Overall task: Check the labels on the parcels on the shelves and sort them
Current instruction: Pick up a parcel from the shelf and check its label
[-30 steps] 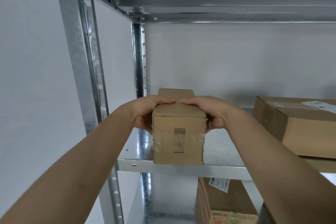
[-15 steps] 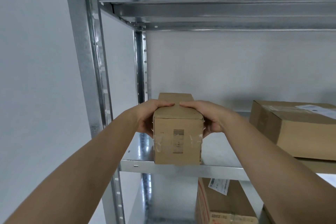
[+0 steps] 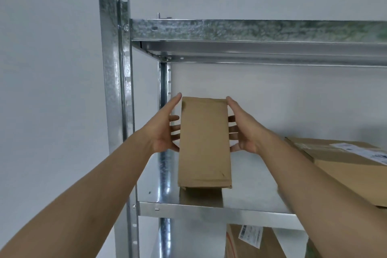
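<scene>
Nearest, at six o'clock under the shelf lip, a labelled carton stands on the lower tier, its white sticker facing out. Just above it runs the galvanised shelf, and on that shelf's left end stands the narrow parcel, tipped up so one long plain brown face looks at the camera and its lower edge rests on or just over the metal; which, I cannot tell. No label shows on that face, so by my reckoning it wants turning once more.

The left hand, at nine o'clock from the parcel, lies flat against its left side, fingers straight and reaching behind, gripping nothing by curl. The right hand, at three o'clock, mirrors it on the right side, likewise flat and straight-fingered. The box is held by the squeeze between the two palms.

It looks light: two flat hands steady it with no sign of strain. The cardboard reads stiff, with crisp edges, though the bottom flap gapes slightly, so pressure belongs on the long side walls at mid-height, not near that seam. Smooth board under flat palms may slip; hooking fingertips round the back edges would be surer.

Further off, at three to four o'clock, a large parcel with a white label lies well apart on the same shelf. Behind all, the upper shelf and the upright.
</scene>
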